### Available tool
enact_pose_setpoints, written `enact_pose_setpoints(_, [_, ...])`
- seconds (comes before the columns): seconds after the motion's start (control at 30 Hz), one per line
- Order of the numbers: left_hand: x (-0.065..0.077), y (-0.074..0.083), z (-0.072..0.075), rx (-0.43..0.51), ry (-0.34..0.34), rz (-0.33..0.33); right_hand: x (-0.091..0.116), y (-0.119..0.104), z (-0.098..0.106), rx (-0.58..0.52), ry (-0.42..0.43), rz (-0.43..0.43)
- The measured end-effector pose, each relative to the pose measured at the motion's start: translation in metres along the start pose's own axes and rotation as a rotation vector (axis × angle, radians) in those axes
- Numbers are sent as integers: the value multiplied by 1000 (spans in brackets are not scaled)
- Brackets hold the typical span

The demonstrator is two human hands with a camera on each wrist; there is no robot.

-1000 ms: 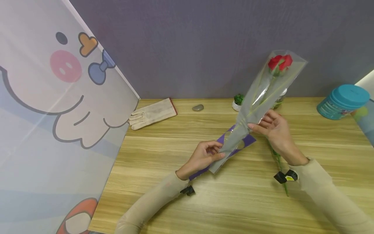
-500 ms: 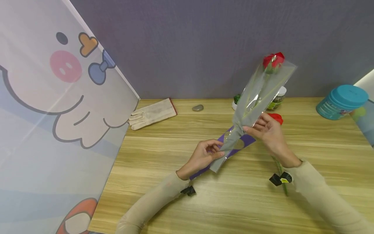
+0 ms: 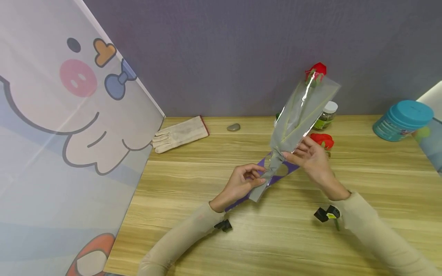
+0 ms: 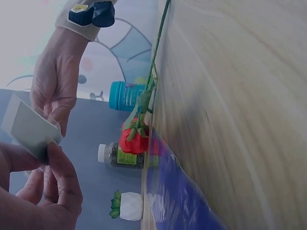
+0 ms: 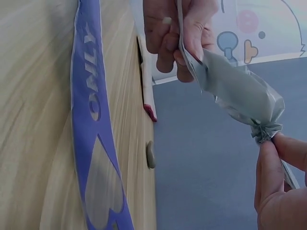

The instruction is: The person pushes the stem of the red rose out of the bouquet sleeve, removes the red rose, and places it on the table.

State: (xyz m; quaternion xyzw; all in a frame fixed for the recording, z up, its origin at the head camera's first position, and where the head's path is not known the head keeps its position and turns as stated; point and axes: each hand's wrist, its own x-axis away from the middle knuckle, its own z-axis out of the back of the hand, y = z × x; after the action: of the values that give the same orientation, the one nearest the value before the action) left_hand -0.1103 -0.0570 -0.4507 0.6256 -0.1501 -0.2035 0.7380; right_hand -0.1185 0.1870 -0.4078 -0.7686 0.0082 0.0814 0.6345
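Observation:
A red rose [image 3: 317, 72] stands in a grey-and-clear flower wrapper [image 3: 298, 111], its bloom showing above the top edge. My left hand [image 3: 241, 186] pinches the flat lower tail of the wrapper between thumb and fingers. Higher up, my right hand [image 3: 312, 163] pinches the crumpled, gathered neck [image 5: 266, 133], seen closely in the right wrist view. The wrapper is held tilted to the right above the table. Below it lies a purple wrapping sheet [image 5: 86, 110] with "ONLY" and a heart cut-out. A second red rose [image 3: 322, 140] lies on the table, its stem partly hidden by my right arm.
A white work glove [image 3: 183, 134] and a grey stone [image 3: 233, 127] lie along the back edge. Behind the wrapper are a white-lidded jar [image 3: 325, 115] and a small potted plant [image 4: 129, 206]. A teal tub [image 3: 402, 120] stands far right, before the grey back wall.
My right hand has moved left and slightly down with the wrapper's neck, and the wrapper's top swings left. The rose bloom now shows above the wrapper edge. My left hand stays nearly still.

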Motion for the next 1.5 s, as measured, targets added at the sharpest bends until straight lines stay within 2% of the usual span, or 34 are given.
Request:
enact_pose_setpoints(0.3, [1,1,-2,38,9,-3,7,7,-6,138,4,20])
enact_pose_setpoints(0.53, [0,2,-4,74,13,-6,11,10,-11,175,-9,68])
enact_pose_setpoints(0.83, [1,1,-7,82,25,-7,21,13,-16,292,8,77])
enact_pose_setpoints(0.97, [1,1,-8,72,11,-5,23,13,-16,275,5,84])
enact_pose_setpoints(1.13, [0,1,-7,44,-44,-24,25,12,-14,207,27,88])
enact_pose_setpoints(1.33, [1,0,-6,72,-91,-13,24,10,-10,164,27,129])
enact_pose_setpoints(1.5, [3,-1,-6,45,-111,-5,23,2,-4,167,92,115])
